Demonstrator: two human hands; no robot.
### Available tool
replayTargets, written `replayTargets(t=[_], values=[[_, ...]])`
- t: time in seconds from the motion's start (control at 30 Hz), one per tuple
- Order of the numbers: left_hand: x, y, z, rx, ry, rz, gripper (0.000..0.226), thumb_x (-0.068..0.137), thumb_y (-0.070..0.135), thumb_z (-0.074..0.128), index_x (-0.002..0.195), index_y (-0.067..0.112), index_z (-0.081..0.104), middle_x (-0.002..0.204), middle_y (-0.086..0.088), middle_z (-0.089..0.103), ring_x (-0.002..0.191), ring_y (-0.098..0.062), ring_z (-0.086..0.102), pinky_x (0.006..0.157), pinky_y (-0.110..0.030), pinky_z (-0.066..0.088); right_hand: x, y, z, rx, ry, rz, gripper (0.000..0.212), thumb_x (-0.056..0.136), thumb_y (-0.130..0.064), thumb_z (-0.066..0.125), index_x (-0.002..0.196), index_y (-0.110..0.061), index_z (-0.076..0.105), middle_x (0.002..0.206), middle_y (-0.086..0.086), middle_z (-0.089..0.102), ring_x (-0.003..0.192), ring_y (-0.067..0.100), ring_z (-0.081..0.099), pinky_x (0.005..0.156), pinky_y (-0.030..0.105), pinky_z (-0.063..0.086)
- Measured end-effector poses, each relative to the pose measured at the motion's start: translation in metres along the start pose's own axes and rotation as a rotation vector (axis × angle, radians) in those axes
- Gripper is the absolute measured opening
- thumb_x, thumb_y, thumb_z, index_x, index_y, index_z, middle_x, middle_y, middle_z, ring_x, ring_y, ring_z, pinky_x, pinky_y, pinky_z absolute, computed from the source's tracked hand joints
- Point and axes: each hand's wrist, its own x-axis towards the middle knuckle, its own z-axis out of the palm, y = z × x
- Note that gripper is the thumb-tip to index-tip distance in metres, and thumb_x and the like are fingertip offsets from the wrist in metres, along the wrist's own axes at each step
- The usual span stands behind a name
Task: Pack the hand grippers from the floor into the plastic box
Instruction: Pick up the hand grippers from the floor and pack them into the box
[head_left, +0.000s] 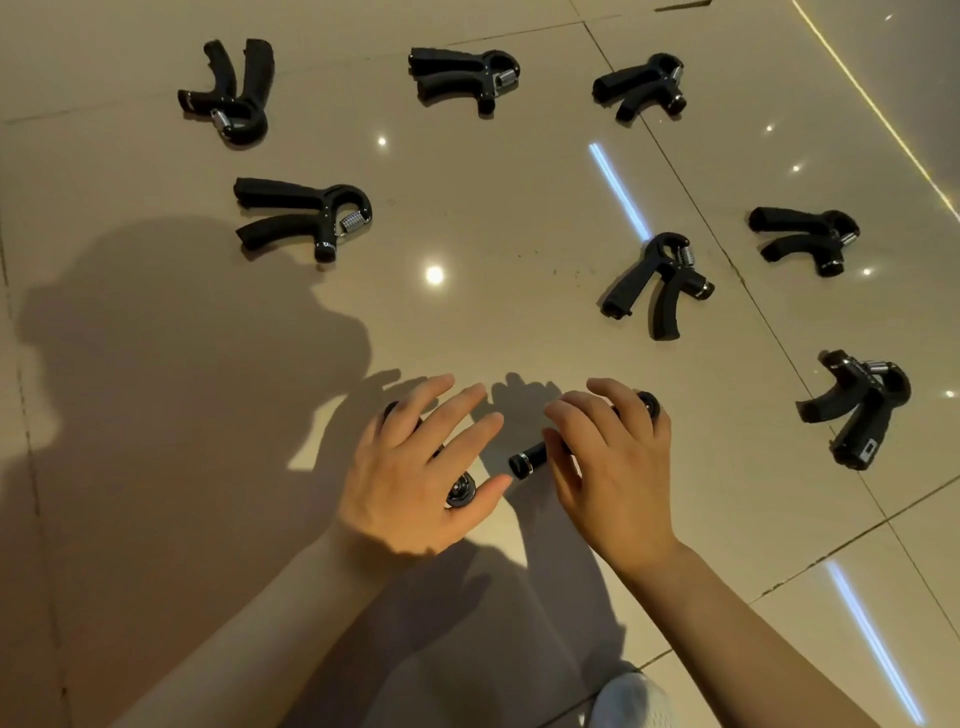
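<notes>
Glossy floor (467, 322) holds scattered grippers across the upper frame; at lower centre left hand (415, 467) and right hand (608, 467), fingers spread, cover two more, best lifted by their handles; no box visible.

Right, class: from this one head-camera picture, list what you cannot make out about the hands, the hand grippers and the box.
1. Plastic box: not in the head view at all.
2. Gripper under the left hand: the hand covers all but its knob.
3. Gripper under the right hand: only a handle end and a knob show.
4. Whether either hand grips or merely rests: the fingers' undersides are hidden.
5. Small display on the far-right gripper: too small to read.
</notes>
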Motion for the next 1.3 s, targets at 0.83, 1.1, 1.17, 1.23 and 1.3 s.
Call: replayTargets(t=[0.83, 1.1, 1.17, 1.23, 1.3], values=[[0.071, 0.172, -0.284, -0.211, -0.034, 0.160, 0.049, 0.073, 0.064, 0.044, 0.104, 0.032, 0.065, 0.133, 0.012, 0.045, 0.114, -0.005, 0.038, 0.087, -0.033, 0.037, -0.034, -0.099, -0.361, 0.032, -0.035, 0.268, 0.033, 0.082, -0.033, 0.067, 0.113, -0.027, 0.058, 0.131, -0.005, 0.044, 0.124, 0.013, 0.035, 0.092, 0.022, 0.033], [0.024, 0.285, -0.367, -0.151, 0.122, 0.405, 0.044, 0.074, 0.058, 0.048, 0.093, 0.024, 0.069, 0.101, 0.009, 0.061, 0.095, -0.013, 0.055, 0.063, -0.026, 0.046, -0.125, -0.174, -0.471, -0.031, 0.110, 0.329, 0.010, 0.087, -0.034, 0.059, 0.096, -0.029, 0.061, 0.097, -0.015, 0.052, 0.097, 0.007, 0.047, 0.085, 0.036, 0.046], [0.006, 0.310, -0.369, -0.161, 0.082, 0.455, 0.043, 0.076, 0.058, 0.045, 0.091, 0.025, 0.068, 0.094, 0.010, 0.062, 0.089, -0.012, 0.056, 0.057, -0.023, 0.044, -0.152, -0.188, -0.486, -0.058, 0.133, 0.367, 0.010, 0.086, -0.033, 0.060, 0.094, -0.027, 0.062, 0.093, -0.013, 0.056, 0.092, 0.008, 0.048, 0.081, 0.035, 0.047], [-0.012, 0.328, -0.364, -0.165, 0.022, 0.503, 0.041, 0.078, 0.057, 0.044, 0.087, 0.025, 0.067, 0.087, 0.011, 0.062, 0.084, -0.010, 0.057, 0.053, -0.012, 0.033, -0.178, -0.196, -0.495, -0.060, 0.127, 0.433, 0.013, 0.083, -0.032, 0.063, 0.094, -0.025, 0.063, 0.093, -0.009, 0.059, 0.091, 0.010, 0.051, 0.079, 0.032, 0.048], [-0.027, 0.339, -0.355, -0.204, -0.006, 0.509, 0.039, 0.079, 0.057, 0.045, 0.085, 0.025, 0.067, 0.086, 0.012, 0.062, 0.084, -0.009, 0.057, 0.056, -0.004, 0.023, -0.199, -0.196, -0.502, -0.051, 0.096, 0.500, 0.015, 0.081, -0.031, 0.065, 0.095, -0.025, 0.063, 0.095, -0.007, 0.059, 0.090, 0.010, 0.053, 0.079, 0.031, 0.050]])
